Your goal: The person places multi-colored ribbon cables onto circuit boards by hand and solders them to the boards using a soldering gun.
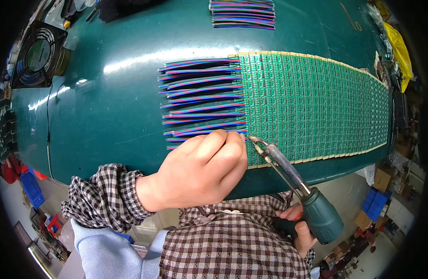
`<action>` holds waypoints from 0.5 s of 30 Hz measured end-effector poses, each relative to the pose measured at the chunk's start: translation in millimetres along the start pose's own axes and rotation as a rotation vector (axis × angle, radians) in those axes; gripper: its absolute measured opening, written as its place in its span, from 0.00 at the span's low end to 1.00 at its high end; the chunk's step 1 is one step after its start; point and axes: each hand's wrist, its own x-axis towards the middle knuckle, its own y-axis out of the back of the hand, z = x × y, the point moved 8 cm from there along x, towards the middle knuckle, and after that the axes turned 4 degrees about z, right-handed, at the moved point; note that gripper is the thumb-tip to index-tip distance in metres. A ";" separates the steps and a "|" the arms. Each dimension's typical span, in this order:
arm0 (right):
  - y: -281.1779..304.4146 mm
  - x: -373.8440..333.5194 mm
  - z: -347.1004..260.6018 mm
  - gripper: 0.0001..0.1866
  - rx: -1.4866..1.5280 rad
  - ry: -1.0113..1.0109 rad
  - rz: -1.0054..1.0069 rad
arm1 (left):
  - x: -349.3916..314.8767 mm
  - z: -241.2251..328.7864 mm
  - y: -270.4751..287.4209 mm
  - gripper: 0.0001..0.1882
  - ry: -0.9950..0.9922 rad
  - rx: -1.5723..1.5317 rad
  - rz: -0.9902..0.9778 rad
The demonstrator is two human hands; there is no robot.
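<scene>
Two hands over the bench's (111,121) near edge. Left hand (200,169) pinches the nearest wires (204,95), exact strand hidden; right hand (303,234) grips the soldering gun (322,216), tip beside the circuit-board panel's (316,107) left border. Best practice, probably: steady the wire flat, heat briefly, keep fingertips off the tip. Panel lies close to near edge; more room leftward.

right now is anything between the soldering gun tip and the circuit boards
Nothing visible: the soldering gun tip is at the wired left edge of the circuit boards. The left hand is close on the tip's left, not between.
</scene>
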 end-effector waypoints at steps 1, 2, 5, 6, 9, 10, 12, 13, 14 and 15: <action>0.6 0.0 -0.1 0.27 0.001 -0.004 0.014 | 0.0 -0.1 0.3 0.17 0.002 -0.002 -0.002; 1.1 0.1 0.2 0.27 0.002 -0.004 0.013 | 0.2 0.0 0.7 0.17 0.002 -0.001 -0.002; 0.9 0.1 1.7 0.28 0.000 -0.015 -0.014 | 0.4 -0.2 0.4 0.17 0.007 -0.007 -0.005; 1.3 -0.3 2.7 0.28 -0.003 -0.029 -0.012 | 0.3 0.1 0.2 0.17 0.002 -0.004 0.002; 2.5 -1.0 3.6 0.28 -0.007 -0.039 -0.009 | -0.5 0.2 0.1 0.17 -0.001 -0.002 0.013; 3.3 -1.3 3.5 0.28 -0.010 -0.035 -0.005 | -0.7 0.2 0.3 0.17 0.000 -0.005 0.018; 3.7 -1.7 2.1 0.28 -0.002 -0.031 -0.009 | -0.5 0.2 1.0 0.17 0.000 -0.009 0.011; 4.3 -2.0 1.1 0.28 0.005 -0.028 -0.011 | 0.0 0.3 0.9 0.16 -0.001 -0.013 0.005; 5.9 -2.3 1.6 0.28 0.005 -0.027 -0.011 | 0.0 0.4 0.8 0.16 -0.001 -0.013 0.006; 7.1 -2.6 3.1 0.29 0.001 -0.028 -0.024 | -0.1 0.5 0.7 0.16 -0.001 -0.010 0.009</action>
